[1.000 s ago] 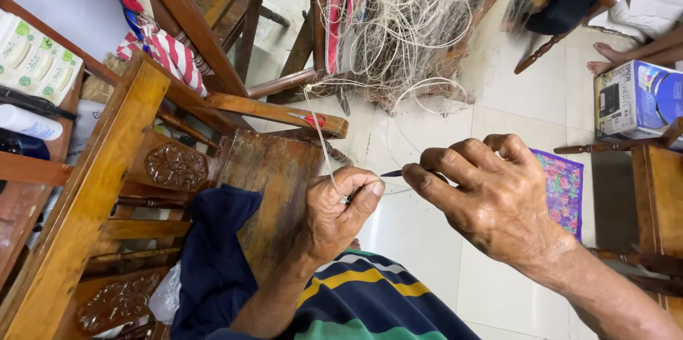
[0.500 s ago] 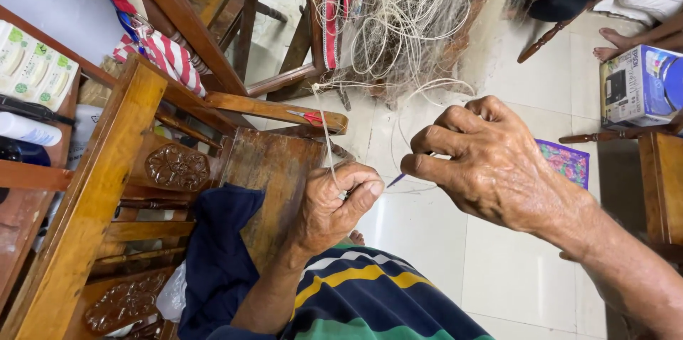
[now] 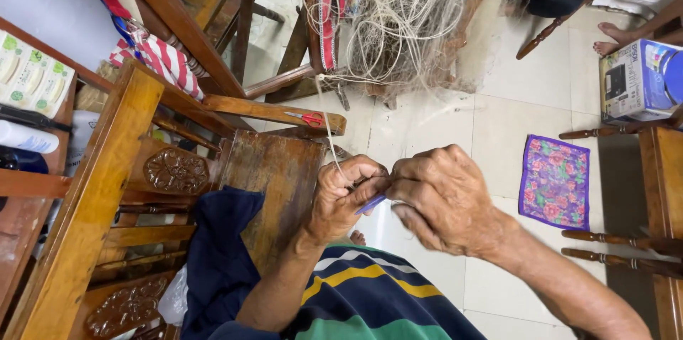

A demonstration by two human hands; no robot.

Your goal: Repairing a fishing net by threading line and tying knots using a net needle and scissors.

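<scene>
White tiled floor [image 3: 441,126]; left hand [image 3: 345,194] and right hand [image 3: 445,198] touching, pinching blue needle [image 3: 371,203] between them

- Floral purple cloth [image 3: 554,181] flat on the white tiled floor [image 3: 498,119]
- Cardboard box [image 3: 637,80] on a chair
- Red-handled scissors [image 3: 307,119] on a wooden armrest [image 3: 270,113]
- Striped red-and-white fabric [image 3: 162,61]

A home room — carved wooden chairs [image 3: 178,169], tiled floor [image 3: 519,112], a tangled fishing net [image 3: 405,20].

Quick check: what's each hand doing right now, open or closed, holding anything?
Left hand: closed, pinching a thin pale line.
Right hand: closed around a small blue tool, touching the left hand.
</scene>
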